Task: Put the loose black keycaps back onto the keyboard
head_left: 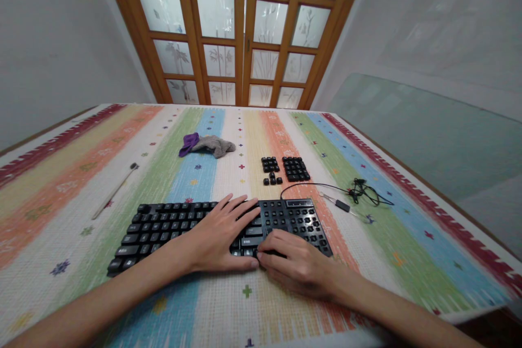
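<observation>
A black keyboard [163, 225] lies in front of me. Its right part, the number pad and arrow area, shows bare switches without keycaps. My left hand [222, 234] rests across the keys right of the middle, fingers spread, thumb along the front edge. Close beside that thumb, my right hand [296, 263] is closed in a pinch at the keyboard's front edge, by the bottom row. What its fingertips grip, if anything, is hidden. Behind the keyboard, removed keycaps [296, 168] stand in groups laid out like the number pad and arrow block.
A grey and purple cloth [214, 145] lies beyond the keyboard. To the left is a thin brush [116, 190] with a dark tip. A small tool with a dark handle [342, 205] and wire ends lies right, near the bundled cable [359, 190]. A striped tablecloth [408, 234] covers the table.
</observation>
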The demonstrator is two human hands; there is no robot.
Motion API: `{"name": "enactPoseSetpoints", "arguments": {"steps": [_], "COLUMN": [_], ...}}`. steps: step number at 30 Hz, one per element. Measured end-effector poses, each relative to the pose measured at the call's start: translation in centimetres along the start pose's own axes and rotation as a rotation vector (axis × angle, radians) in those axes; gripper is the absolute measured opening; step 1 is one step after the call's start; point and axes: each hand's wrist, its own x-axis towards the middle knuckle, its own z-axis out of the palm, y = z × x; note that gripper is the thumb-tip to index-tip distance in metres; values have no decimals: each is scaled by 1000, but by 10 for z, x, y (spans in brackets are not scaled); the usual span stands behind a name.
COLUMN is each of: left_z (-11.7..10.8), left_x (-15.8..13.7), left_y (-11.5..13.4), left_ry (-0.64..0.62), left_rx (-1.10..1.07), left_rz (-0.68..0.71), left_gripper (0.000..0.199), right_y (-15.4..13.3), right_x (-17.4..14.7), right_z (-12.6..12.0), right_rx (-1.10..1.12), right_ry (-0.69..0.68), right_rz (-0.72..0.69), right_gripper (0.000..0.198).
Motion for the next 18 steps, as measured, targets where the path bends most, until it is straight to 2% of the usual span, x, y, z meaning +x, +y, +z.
{"name": "enactPoseSetpoints", "arguments": {"steps": [5,11,18], "left_z": [6,8,10], "left_x": [4,4,1], "left_y": [-1,-2,-2], "left_ry": [7,14,-16], "left_rx": [-35,-52,19], "left_rz": [38,52,99], "left_gripper": [89,82,80], "right_y": [-2,-6,-2], "right_x": [-1,2,0], "right_z": [3,3,7], "right_rx": [5,-18,26], "right_ry": [30,35,21], "right_rz": [17,130,121], "right_gripper": [15,18,14]}}
